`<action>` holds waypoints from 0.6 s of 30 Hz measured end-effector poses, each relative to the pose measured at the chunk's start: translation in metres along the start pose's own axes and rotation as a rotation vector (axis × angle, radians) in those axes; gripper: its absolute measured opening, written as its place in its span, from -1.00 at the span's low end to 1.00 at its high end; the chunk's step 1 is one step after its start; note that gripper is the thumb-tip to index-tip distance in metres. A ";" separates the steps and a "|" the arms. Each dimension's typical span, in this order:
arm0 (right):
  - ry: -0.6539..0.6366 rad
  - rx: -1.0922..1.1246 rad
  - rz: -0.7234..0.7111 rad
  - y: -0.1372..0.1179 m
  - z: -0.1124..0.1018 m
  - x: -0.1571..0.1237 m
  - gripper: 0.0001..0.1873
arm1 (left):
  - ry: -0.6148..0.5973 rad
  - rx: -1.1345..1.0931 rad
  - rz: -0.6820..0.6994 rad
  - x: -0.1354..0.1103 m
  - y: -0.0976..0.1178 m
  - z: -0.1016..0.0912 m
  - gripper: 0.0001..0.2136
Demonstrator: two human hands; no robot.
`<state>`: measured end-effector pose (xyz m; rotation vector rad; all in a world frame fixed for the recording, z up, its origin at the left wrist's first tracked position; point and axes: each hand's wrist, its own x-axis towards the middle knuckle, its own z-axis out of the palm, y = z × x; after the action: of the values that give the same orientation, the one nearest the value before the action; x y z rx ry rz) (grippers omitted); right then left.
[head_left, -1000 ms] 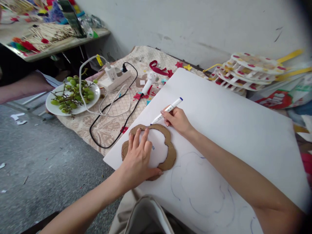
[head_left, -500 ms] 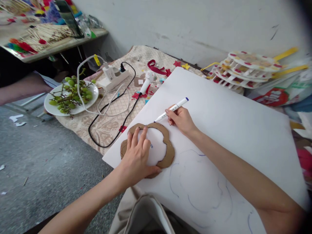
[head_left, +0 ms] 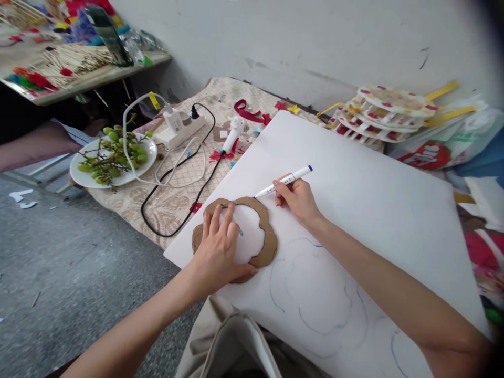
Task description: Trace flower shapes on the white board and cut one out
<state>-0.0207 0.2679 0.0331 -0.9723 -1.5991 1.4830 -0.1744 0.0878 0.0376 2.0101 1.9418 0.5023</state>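
Observation:
A brown cardboard ring with a scalloped, flower-like outline (head_left: 269, 245) lies flat on a large white board (head_left: 354, 173). My left hand (head_left: 218, 247) rests on it with fingers spread, pressing it against the board. In my right hand (head_left: 297, 198) is a white marker with a blue end (head_left: 289, 178), held like a pen. The marker's tip touches or nearly touches the board at the ring's far edge. Faint blue curved lines (head_left: 321, 333) mark the board nearer to me, right of the ring.
Left of the board, a patterned cloth bears a plate (head_left: 74, 176) of green grapes (head_left: 114, 170), a power strip (head_left: 179, 134) with looping cords and a white glue gun (head_left: 235, 134). A tiered paper craft (head_left: 394, 113) stands at the back right. Another person's arm (head_left: 43, 144) shows at far left.
The marker tip has shifted slightly right along the ring's far edge. My left hand stays on the ring, and the whole view has moved a little.

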 end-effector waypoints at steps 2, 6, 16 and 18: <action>0.017 -0.009 -0.003 0.001 -0.003 -0.004 -0.65 | 0.018 -0.026 0.001 -0.001 -0.001 0.001 -0.45; 0.041 -0.035 -0.018 0.002 -0.007 -0.014 -0.66 | 0.011 -0.026 0.007 -0.001 -0.001 0.001 -0.46; 0.090 -0.033 -0.004 -0.002 -0.015 -0.040 -0.71 | -0.012 0.011 0.005 0.001 0.001 -0.001 -0.47; 0.106 -0.032 -0.006 0.000 -0.018 -0.045 -0.71 | 0.000 0.003 0.013 0.000 0.000 0.000 -0.48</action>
<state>0.0155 0.2352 0.0336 -1.0457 -1.5533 1.3823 -0.1746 0.0880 0.0374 2.0266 1.9318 0.5032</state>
